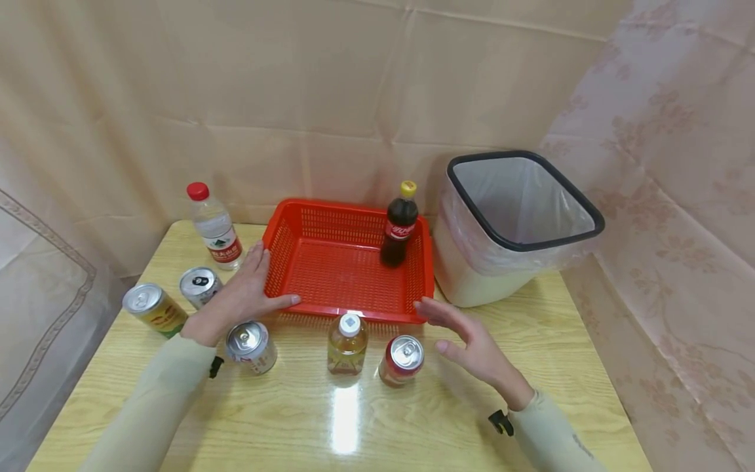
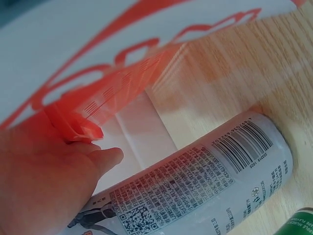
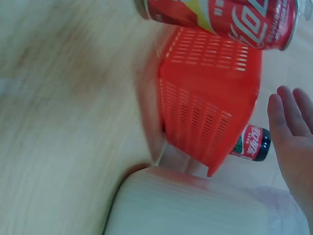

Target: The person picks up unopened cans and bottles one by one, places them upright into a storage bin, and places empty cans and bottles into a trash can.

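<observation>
On the table, a red basket holds an upright cola bottle; your spread left hand touches the basket's left side, your wide, empty right hand hovers near; tilting the basket could topple that bottle

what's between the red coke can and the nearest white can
In the head view, a white-capped bottle of amber drink stands between the Coke can and white can.

From my station, my left forearm slants in at seven o'clock, the left hand aimed toward one, fingers straight, thumb splayed to three. My right forearm sits at five; the right hand points toward ten, fingers extended, thumb apart.
</observation>
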Demonstrator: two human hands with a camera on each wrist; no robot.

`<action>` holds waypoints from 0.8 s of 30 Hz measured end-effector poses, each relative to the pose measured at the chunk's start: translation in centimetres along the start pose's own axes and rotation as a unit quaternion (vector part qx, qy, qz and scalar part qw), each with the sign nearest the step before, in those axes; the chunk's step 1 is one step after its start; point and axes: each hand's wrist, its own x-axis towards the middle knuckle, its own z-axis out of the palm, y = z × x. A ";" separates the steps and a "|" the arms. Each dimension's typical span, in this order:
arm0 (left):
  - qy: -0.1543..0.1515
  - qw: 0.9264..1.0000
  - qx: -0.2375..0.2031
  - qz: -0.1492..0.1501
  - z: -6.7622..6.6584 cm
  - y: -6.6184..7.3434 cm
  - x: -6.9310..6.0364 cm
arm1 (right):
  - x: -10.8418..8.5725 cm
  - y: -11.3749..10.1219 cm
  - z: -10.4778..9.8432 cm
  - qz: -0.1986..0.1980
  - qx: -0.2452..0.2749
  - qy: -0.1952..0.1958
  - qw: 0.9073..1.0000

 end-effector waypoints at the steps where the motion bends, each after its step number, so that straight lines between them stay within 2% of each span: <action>1: 0.000 1.000 0.000 0.000 0.0 0.0 0.0 | -0.1 0.1 0.1 -0.002 -0.002 -0.005 1.000; 4: 0.001 1.000 0.003 0.001 -0.1 0.0 0.0 | -0.6 0.3 0.3 0.003 -0.012 -0.013 1.000; 9: -0.001 1.000 0.006 0.000 -0.1 0.0 0.0 | -1.7 1.1 0.6 0.037 -0.052 -0.016 0.998; 13: -0.006 1.000 0.008 -0.007 -0.2 0.1 0.0 | -2.6 2.2 0.9 0.058 -0.067 -0.035 0.995; 18: -0.008 1.000 0.006 -0.010 -0.1 0.0 -0.1 | -3.0 3.2 1.9 0.105 -0.033 -0.070 0.991; 24: -0.008 1.000 0.003 -0.009 0.0 0.0 -0.1 | -2.5 3.3 3.5 0.170 0.023 -0.085 0.981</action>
